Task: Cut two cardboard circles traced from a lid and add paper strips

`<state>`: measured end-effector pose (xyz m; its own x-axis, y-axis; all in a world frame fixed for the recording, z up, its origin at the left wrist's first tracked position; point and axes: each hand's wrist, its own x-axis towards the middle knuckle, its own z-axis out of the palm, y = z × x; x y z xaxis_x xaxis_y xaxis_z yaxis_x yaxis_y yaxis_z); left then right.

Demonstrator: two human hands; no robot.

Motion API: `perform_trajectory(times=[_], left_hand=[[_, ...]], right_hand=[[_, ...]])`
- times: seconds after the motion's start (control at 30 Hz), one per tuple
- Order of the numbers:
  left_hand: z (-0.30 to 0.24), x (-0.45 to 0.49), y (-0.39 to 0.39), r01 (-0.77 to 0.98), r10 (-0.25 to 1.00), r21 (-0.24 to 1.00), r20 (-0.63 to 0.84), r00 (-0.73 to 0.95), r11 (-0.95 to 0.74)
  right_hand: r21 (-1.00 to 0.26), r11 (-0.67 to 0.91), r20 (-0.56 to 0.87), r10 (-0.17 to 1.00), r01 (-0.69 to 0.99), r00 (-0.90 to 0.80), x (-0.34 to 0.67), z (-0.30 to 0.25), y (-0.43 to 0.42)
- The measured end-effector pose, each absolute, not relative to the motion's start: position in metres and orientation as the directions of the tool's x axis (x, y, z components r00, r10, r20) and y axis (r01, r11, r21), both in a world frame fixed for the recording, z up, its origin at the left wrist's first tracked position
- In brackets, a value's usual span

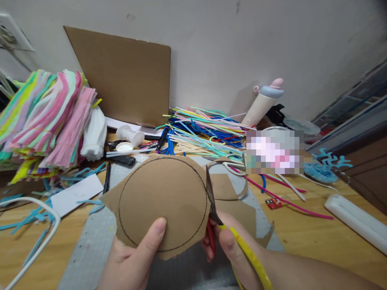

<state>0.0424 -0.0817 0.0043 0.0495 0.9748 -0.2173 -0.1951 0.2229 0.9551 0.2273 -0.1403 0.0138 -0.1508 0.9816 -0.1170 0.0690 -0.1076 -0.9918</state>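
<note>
Bundled coloured strips (53, 114) occupy the left of the surface (308, 237), loose multicoloured strips (205, 139) lie near the wall (211, 60), and a tilted white bottle (259, 106) is positioned at their right.

My left hand (130, 257), lower left of centre: bare, thumbnail (160, 225) short, rounded. My right hand (246, 237), lower right of centre: bare, forearm (305, 274) uncovered too.

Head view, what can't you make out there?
All in the head view:
Left hand: most fingers, hidden behind the marked cardboard.
Yellow scissors: handle's end, cut off by the bottom edge.
Pixelated patch: its contents, masked by blocks.
Red packet: its print, too small and blurred.
</note>
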Motion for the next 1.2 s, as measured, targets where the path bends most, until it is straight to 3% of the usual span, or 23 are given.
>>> perform_trajectory(times=[0.27, 0.5, 0.67, 0.87, 1.03, 1.13, 1.2], left_hand=[[0.019, 0.051, -0.087, -0.255, 0.965, 0.932, -0.259, 0.025, 0.257], [0.026, 0.054, -0.087, -0.249, 0.965, 0.932, -0.258, 0.051, 0.263], [0.031, 0.051, -0.083, -0.247, 0.959, 0.928, -0.281, 0.031, 0.279], [0.037, 0.038, -0.062, -0.380, 0.925, 0.844, -0.343, 0.162, 0.379], [0.034, 0.029, -0.044, -0.262, 0.911, 0.873, -0.382, 0.153, 0.411], [0.034, 0.029, -0.044, -0.189, 0.931, 0.912, -0.344, 0.126, 0.363], [0.034, 0.030, -0.049, -0.158, 0.926, 0.913, -0.361, 0.113, 0.375]], right_hand=[[-0.992, -0.124, -0.121, 0.990, -0.036, -0.074, 0.225, 0.005, -0.145], [-0.984, -0.167, -0.159, 0.980, -0.063, -0.117, 0.229, 0.000, -0.148], [-0.983, -0.182, -0.177, 0.978, -0.028, -0.114, 0.230, 0.006, -0.144], [-0.989, -0.120, -0.132, 0.982, 0.087, -0.136, 0.233, 0.010, -0.134], [-0.977, -0.135, -0.164, 0.971, 0.168, -0.175, 0.235, 0.011, -0.131], [-0.976, -0.187, -0.208, 0.956, 0.114, -0.208, 0.237, 0.011, -0.134], [-0.986, -0.136, -0.154, 0.962, 0.095, -0.225, 0.238, 0.012, -0.136]])
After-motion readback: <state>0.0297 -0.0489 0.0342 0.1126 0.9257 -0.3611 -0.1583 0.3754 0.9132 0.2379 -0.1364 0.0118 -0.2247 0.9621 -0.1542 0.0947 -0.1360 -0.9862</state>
